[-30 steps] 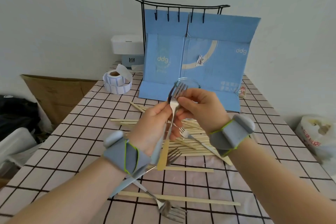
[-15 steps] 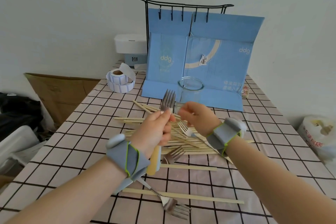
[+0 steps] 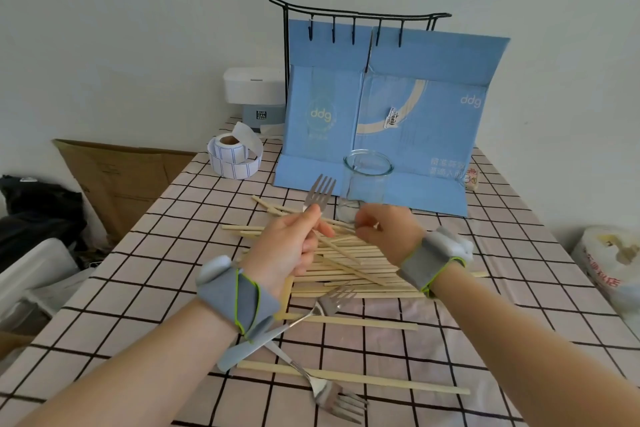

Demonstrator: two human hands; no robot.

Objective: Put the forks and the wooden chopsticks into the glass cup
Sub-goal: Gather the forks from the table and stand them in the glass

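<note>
My left hand point(image 3: 289, 250) grips a fork point(image 3: 320, 192) by its beige handle and holds it upright, tines up, just left of the empty glass cup point(image 3: 369, 180). My right hand point(image 3: 384, 232) is down at the far end of the wooden chopsticks pile point(image 3: 346, 265), in front of the cup. Its fingertips are curled onto the sticks, and whether they pinch anything is hidden. A second fork point(image 3: 337, 298) with a grey handle lies below my left wrist. A third fork point(image 3: 332, 399) lies near the table's front edge across a loose chopstick point(image 3: 381, 381).
Behind the cup a blue cardboard sheet point(image 3: 398, 107) leans on a black wire rack point(image 3: 360, 15). A label roll point(image 3: 233, 158) and a white device point(image 3: 254, 85) sit at the back left. A plastic bag point(image 3: 609, 260) lies off the table's right edge, with brown cardboard point(image 3: 117, 177) at the left.
My right hand let go of the fork and dropped to the chopstick pile. My left hand kept the fork and lowered it a little to the left, uncovering the cup.
</note>
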